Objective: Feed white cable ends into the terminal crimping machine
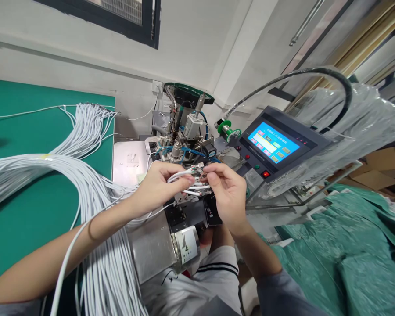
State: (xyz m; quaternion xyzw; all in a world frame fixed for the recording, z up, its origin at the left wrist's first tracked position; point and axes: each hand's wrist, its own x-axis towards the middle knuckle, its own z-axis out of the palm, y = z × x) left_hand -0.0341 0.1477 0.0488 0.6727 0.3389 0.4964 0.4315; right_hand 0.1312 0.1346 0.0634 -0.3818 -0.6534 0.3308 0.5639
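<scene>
Several thin white cables [179, 174], pinched by the left hand [158, 184], risked bent metal ends [197, 168] if the right hand [231, 193], apparently gripping these, tugged.

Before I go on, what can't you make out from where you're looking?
- Wire tips between the left hand and right hand: head view, too small and partly behind fingers; whether the right fingers grip one is unclear.
- Small lettering on the touchscreen: head view, too small and blurred.
- Full run of the cable bundle: head view, cut off by left and bottom edges.
</scene>
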